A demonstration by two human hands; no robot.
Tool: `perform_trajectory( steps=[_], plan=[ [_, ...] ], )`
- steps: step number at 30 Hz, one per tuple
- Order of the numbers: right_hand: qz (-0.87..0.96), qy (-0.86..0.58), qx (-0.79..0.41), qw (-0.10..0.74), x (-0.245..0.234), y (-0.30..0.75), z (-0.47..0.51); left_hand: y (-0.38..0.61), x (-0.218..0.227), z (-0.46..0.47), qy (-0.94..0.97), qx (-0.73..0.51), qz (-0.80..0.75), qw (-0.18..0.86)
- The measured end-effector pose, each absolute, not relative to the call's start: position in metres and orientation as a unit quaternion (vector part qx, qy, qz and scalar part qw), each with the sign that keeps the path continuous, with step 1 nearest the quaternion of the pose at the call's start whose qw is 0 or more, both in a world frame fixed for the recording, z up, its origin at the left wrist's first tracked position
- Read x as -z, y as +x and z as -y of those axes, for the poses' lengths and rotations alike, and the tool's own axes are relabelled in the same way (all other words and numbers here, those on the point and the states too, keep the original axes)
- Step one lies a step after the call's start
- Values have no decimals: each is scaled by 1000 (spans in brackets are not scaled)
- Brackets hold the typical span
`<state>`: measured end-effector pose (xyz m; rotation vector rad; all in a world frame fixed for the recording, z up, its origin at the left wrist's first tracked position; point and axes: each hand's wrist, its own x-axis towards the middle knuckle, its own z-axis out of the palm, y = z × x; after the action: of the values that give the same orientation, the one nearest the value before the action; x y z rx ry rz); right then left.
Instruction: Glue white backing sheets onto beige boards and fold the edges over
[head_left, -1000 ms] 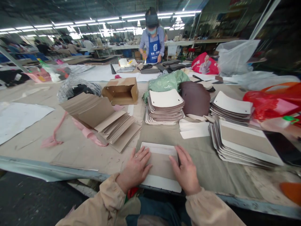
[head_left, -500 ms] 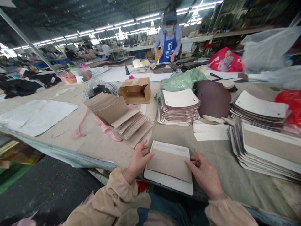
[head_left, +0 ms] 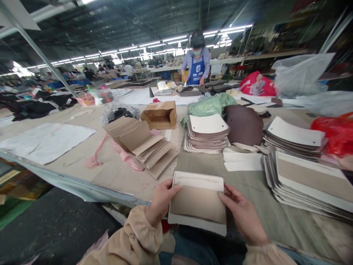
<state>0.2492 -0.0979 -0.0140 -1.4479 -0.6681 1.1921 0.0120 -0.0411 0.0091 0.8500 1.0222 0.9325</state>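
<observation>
Between my hands, at the table's front edge, is a white panel (head_left: pixel 198 179) with rounded corners. A tan cardboard piece (head_left: pixel 197 204) lies across its middle, leaving a white band above and below. My left hand (head_left: pixel 164 197) grips the left side, its thumb on top of the cardboard and its fingers at the panel's edge. On the right side my right hand (head_left: pixel 239 208) does the same, its thumb pressing the cardboard's upper right corner. The fingers under the panel are partly hidden.
Loose cardboard pieces (head_left: pixel 154 151) lie ahead on the left, near an open carton (head_left: pixel 159 116). Stacked white-faced panels (head_left: pixel 206 134) stand ahead; another stack topped with cardboard (head_left: pixel 311 173) lies right. A person in a blue apron (head_left: pixel 197 70) works across the table.
Both hands have closed on the panel's sides; half a second ago the fingers were looser beside it. The panel now looks slightly lifted and bowed. My view has tilted upward a little.
</observation>
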Motion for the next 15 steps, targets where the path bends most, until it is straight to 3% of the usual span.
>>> perform_trajectory(
  steps=[5, 15],
  plan=[
    [271, -519, -584, 562, -1, 253, 108, 24, -30, 45, 367, -429, -411, 716],
    [279, -488, -574, 596, -15, 257, 120, 40, -48, 56, 387, -444, -393, 706]
  ],
)
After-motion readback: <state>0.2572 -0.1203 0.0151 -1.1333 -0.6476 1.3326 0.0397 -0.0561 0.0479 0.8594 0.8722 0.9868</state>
